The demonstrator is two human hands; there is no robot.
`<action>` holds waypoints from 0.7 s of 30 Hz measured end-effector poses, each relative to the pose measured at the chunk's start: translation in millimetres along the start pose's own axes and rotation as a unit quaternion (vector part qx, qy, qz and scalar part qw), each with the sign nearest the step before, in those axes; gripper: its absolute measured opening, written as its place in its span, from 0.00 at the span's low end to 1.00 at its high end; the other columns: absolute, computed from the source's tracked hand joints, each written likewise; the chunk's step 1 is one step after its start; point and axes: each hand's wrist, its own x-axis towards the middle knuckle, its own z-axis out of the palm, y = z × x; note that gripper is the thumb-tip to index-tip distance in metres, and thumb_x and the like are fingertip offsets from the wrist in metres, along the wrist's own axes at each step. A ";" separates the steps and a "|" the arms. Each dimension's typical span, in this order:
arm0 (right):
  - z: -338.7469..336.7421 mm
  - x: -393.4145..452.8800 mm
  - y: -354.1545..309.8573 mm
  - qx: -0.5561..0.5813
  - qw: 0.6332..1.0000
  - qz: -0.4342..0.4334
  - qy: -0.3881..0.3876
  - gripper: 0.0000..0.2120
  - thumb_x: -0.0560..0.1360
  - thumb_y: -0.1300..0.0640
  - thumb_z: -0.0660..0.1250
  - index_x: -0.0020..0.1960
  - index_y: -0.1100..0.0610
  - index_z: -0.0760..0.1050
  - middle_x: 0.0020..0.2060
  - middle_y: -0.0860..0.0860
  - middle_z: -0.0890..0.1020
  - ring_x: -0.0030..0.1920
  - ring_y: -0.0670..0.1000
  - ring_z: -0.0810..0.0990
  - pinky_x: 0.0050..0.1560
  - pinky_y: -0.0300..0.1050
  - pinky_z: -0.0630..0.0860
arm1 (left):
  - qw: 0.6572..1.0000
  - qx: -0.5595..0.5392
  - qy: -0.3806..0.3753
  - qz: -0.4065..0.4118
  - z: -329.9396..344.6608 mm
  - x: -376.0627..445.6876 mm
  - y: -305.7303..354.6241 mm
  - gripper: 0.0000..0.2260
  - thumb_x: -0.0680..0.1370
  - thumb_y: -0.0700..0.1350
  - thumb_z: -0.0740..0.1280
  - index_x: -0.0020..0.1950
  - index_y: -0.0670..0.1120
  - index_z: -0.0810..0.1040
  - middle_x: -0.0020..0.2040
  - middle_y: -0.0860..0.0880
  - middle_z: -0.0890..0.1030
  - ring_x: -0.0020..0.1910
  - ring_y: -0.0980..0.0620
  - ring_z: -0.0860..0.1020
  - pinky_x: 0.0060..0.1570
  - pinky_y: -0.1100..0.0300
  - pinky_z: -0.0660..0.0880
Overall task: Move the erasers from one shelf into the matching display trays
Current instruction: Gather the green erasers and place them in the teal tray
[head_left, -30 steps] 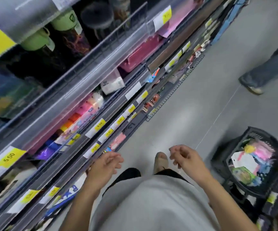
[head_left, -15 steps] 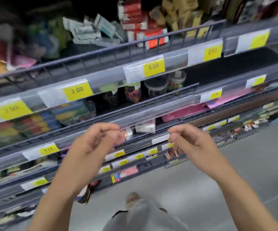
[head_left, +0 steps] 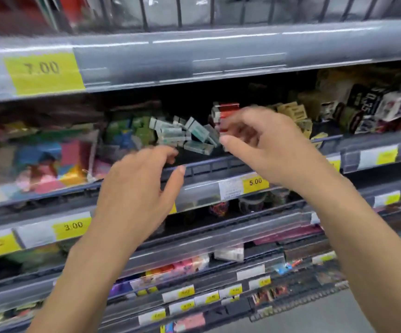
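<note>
A loose pile of pale green-and-white eraser boxes (head_left: pixel 189 135) lies on the middle shelf behind its wire rail (head_left: pixel 209 164). Just right of the pile stands a stack of red-and-white eraser packs (head_left: pixel 227 109). My right hand (head_left: pixel 261 147) is raised in front of the red stack, thumb and fingers loosely curved with a gap between them; blur hides whether it touches a pack. Below and left of the pile, my left hand (head_left: pixel 141 188) hovers at the rail with relaxed, spread fingers and holds nothing.
Yellowish packs (head_left: pixel 293 112) and dark packets (head_left: pixel 362 104) fill the shelf to the right; colourful packets (head_left: pixel 43 162) fill the left. A 5.00 price tag (head_left: pixel 254 182) sits on the shelf edge. Shelves jut out above and below. Grey floor (head_left: pixel 314 318) shows at bottom right.
My view swung up from the floor and basket to the shelves. Both hands rose from waist height to the eraser shelf, the right reaching the red stack.
</note>
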 end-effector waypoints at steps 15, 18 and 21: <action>48.7 92.2 -11.0 -0.289 0.940 0.096 -0.156 0.13 0.76 0.50 0.68 0.59 0.51 0.77 0.59 0.54 0.80 0.64 0.61 0.73 0.61 0.49 0.72 | 0.995 0.086 -0.012 0.045 10.4 -1.9 -5.9 0.14 0.83 0.54 0.62 0.62 0.50 0.81 0.48 0.53 0.84 0.44 0.47 0.81 0.45 0.51 0.72; 41.0 90.9 -6.4 -0.178 0.972 0.095 -0.119 0.04 0.76 0.51 0.70 0.48 0.48 0.76 0.48 0.46 0.82 0.53 0.53 0.79 0.53 0.43 0.75 | 0.999 -0.027 -0.010 -0.021 4.6 0.3 -2.3 0.18 0.83 0.60 0.58 0.65 0.53 0.78 0.53 0.58 0.83 0.51 0.53 0.81 0.51 0.51 0.75; 33.2 81.4 -7.8 0.034 0.989 0.099 -0.101 0.08 0.72 0.52 0.75 0.42 0.46 0.76 0.39 0.41 0.79 0.42 0.44 0.79 0.46 0.43 0.77 | 0.984 -0.139 0.024 -0.110 1.1 6.6 -3.3 0.16 0.80 0.67 0.57 0.56 0.58 0.73 0.42 0.59 0.81 0.41 0.60 0.78 0.40 0.60 0.74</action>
